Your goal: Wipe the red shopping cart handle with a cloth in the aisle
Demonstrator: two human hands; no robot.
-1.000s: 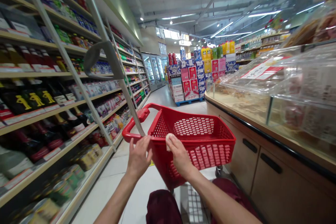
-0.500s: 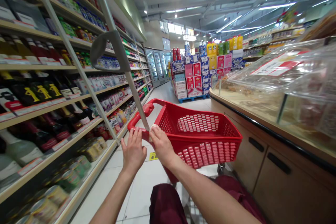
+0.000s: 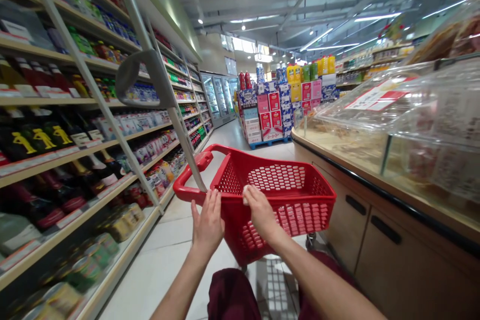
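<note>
A red plastic shopping cart [image 3: 296, 203] with perforated walls stands in front of my knees. My left hand [image 3: 209, 222] lies on its near top edge, close to the handle end, fingers stretched and the thumb apart. Farther right along the same rim is my right hand [image 3: 261, 214], its fingers closed on a small white wad [image 3: 245, 193], like a tissue or cloth, pressed to the edge. Most of the wad is hidden by the fingers. The cart's red handle [image 3: 183, 186] curves round at the left.
A slanted metal pole with a grey loop handle [image 3: 159, 80] rises at the cart's left. Shelves of bottles and cans [image 3: 88, 150] line the left side. On the right stands a wooden counter [image 3: 337, 175] with clear packages. Stacked boxes [image 3: 264, 115] fill the aisle ahead.
Both hands have slid right along the cart's rim, the right one carrying the white wad away from the pole's base. The whole view has shifted slightly.
</note>
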